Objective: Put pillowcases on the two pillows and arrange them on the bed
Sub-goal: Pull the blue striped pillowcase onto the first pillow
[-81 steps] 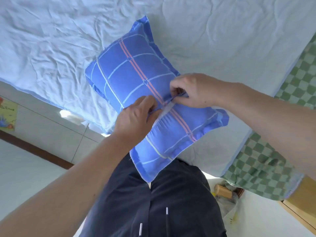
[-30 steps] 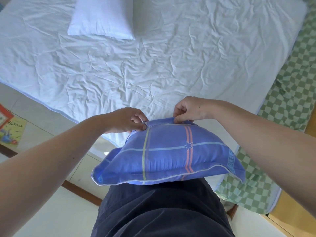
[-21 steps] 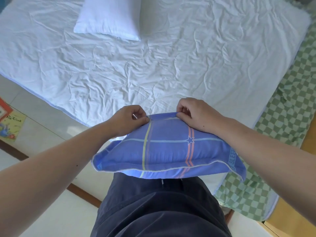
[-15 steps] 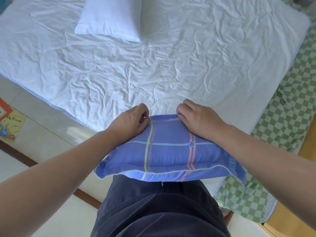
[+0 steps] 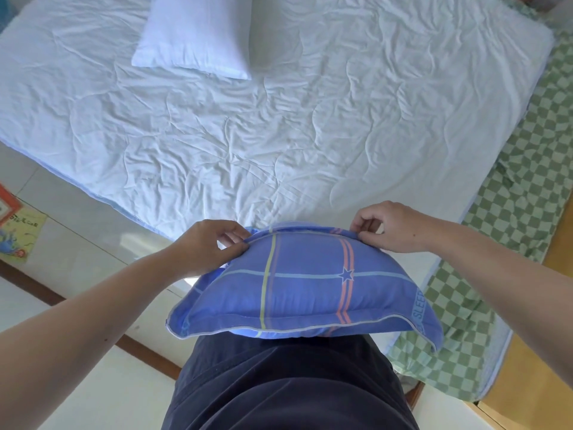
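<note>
both hands have moved outward along the far edge of the blue pillow (image 5: 305,283) since the frame half a second ago, where they lay flat and close together on its top; they are now set wide apart and pinching. near to far: the pillow, already in its blue plaid pillowcase, is held against the person's dark trousers (image 5: 288,383), long axis running left to right across the body. the left hand (image 5: 210,246) pinches the far left part of the pillowcase edge between thumb and curled fingers. the right hand (image 5: 387,226) pinches the far right part of the same edge in the same manner. neither hand is free. beyond the hands lies the bed (image 5: 279,144) with its wrinkled white sheet, directly ahead of the pillow. at the far left of the bed rests the white pillow (image 5: 195,35), with no coloured case visible on it. judgement: placement calls for a forward carry, and the bare bed area to the right of the white pillow is the likely slot. the checked cover (image 5: 527,193) hangs at the right side.
</note>
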